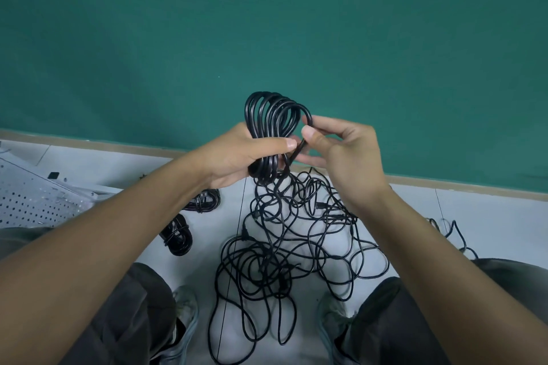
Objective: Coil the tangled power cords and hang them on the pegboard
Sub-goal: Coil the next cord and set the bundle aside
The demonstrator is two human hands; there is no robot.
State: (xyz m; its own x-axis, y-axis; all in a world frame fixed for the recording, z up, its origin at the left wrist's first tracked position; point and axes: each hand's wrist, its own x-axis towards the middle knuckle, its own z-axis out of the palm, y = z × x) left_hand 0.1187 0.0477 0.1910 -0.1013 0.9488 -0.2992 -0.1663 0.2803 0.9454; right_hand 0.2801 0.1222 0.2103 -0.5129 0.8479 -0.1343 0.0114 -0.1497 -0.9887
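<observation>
Mid-coiling: left hand (237,157) clenched round a bundle of black rubber cord loops (274,127), right hand (341,151) pinching the newest loop at the bundle's right edge, above the tangled black cord pile (296,246) on the white tiled floor (444,216). Next, judged from this: drawing more slack up from the tangle without snagging, then hanging on the white perforated metal pegboard (32,201) lying far left. No readable writing or brand anywhere.

Wall (267,24): green, plain, filling the upper view. Skirting (462,187): tan strip along the wall's foot. Floor (504,225): white tiles, thin dark joints. Trousers (130,314): dark grey, both legs. Shoes (185,308): pale, worn, one each side of centre.
</observation>
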